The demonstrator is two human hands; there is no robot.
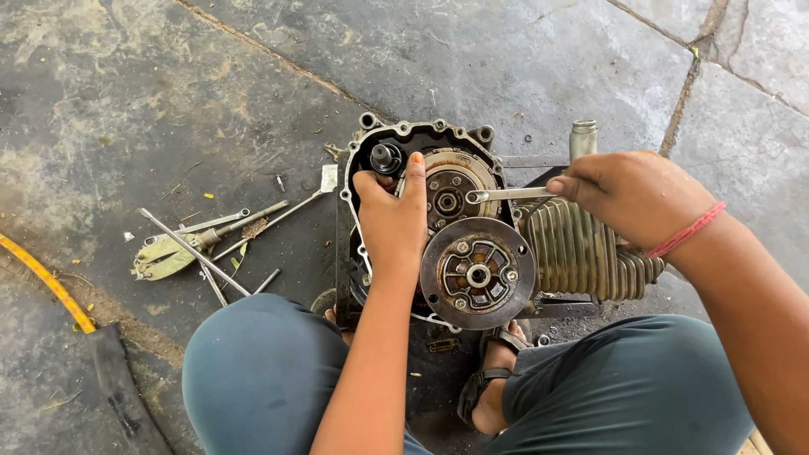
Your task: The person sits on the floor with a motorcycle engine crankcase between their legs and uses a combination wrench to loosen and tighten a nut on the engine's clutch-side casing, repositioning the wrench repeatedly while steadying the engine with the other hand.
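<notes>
You are squatting on a stone floor (522, 59), looking down between your knees at one motorcycle engine (472, 227) lying on its side with its cover off. It sits just in front of your sandalled foot (493, 379).

Your left hand (392, 219) rests on the open engine case, fingers curled over the upper left part near a small black gear (386, 157). Its grip looks pressed down on the casing, steadying it rather than holding a loose part.

Your right hand (632, 194) is clenched around the handle of one slim metal wrench (506, 195). The wrench reaches left, and its head sits near the centre of the upper round clutch part (447, 198).

Below that lies one round metal plate (478, 273) with several bolt heads around its hub. To the right are the ribbed cooling fins of the cylinder (581, 248).

The engine looks heavy, rigid and greasy, so it should stay put under a firm palm, though oily metal may slip. The wrench is stiff and thin; holding it near the far end of the handle gives the most leverage.

On the floor to the left lies a scatter of tools (202, 244): about five or six rods, drivers and flat pieces, overlapping, so an exact count is unclear. One yellow strap (46, 282) curves along the far left.
</notes>
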